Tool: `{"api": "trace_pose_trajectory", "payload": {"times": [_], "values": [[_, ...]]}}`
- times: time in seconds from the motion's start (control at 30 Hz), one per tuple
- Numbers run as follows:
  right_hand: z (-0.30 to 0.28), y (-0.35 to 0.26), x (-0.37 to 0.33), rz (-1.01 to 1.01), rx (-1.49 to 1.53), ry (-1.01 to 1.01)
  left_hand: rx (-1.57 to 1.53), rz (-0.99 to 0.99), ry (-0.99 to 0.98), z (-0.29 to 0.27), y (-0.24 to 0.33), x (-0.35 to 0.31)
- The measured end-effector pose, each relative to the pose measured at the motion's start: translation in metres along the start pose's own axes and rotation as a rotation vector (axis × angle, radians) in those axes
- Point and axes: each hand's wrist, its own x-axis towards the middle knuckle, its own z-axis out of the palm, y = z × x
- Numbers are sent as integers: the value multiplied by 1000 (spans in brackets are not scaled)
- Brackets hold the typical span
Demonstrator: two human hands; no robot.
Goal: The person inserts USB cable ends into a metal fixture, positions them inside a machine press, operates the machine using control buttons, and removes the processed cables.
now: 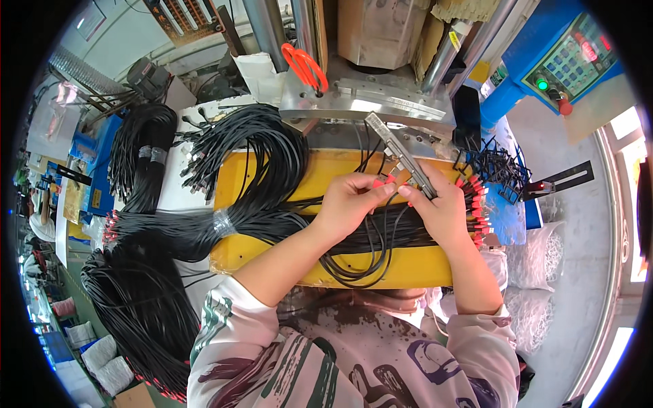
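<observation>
My left hand (350, 202) pinches the red-tipped end of a thin black cable (378, 182) over a yellow work surface (340, 166). Close beside it, my right hand (442, 207) grips a long metal fixture bar (401, 153) that slants up toward the machine, with more cable ends at its fingers. Several black cables (371, 255) loop down beneath both hands. A row of red-capped cable ends (477, 207) lies just right of my right hand.
A large bundle of black cables (224, 163) sprawls left across the bench and hangs down at the lower left (139, 306). Behind stand a metal press (371, 98), orange scissors (306, 66) and a blue control panel (568, 58). Bags of white parts (544, 255) sit right.
</observation>
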Motion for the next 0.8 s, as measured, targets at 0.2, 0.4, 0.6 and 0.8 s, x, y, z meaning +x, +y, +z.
{"api": "trace_pose_trajectory", "payload": {"times": [0.2,0.4,0.6,0.8], "values": [[-1,3,0,-175,-136,7,-17,14,43,2,-1,0],[-1,0,-1,-11,-22,21,131,93,81,5,8,0],[0,-2,0,-10,55,-32,47,0,38,-1,7,1],[0,1,1,-23,44,-37,-103,-101,33,-5,7,4]]}}
